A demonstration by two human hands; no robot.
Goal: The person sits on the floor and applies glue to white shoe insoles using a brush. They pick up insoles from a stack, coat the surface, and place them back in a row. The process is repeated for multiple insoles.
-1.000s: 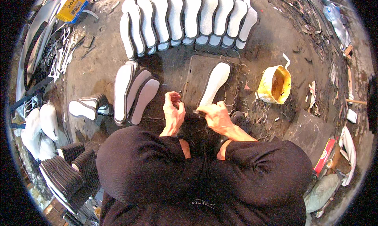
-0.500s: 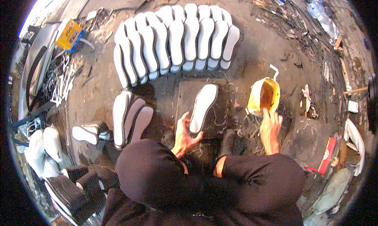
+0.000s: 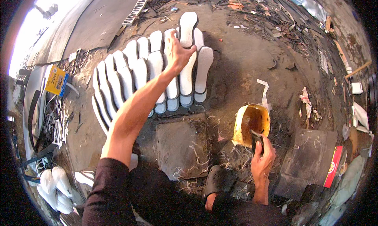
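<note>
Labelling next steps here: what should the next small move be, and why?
Probably draw the left hand back from the far white sole: it looks spread rather than closed, and that sole appears to rest over other soles. The right hand holds a dark tool at the yellow container.

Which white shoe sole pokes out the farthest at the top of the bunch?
The white sole just right of the left hand's raised fingers; its tip reaches beyond all the other soles.

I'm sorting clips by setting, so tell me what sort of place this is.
Probably a shoemaking workshop: rows of white shoe insoles, a stained yellow container and strewn scraps suggest it.
</note>
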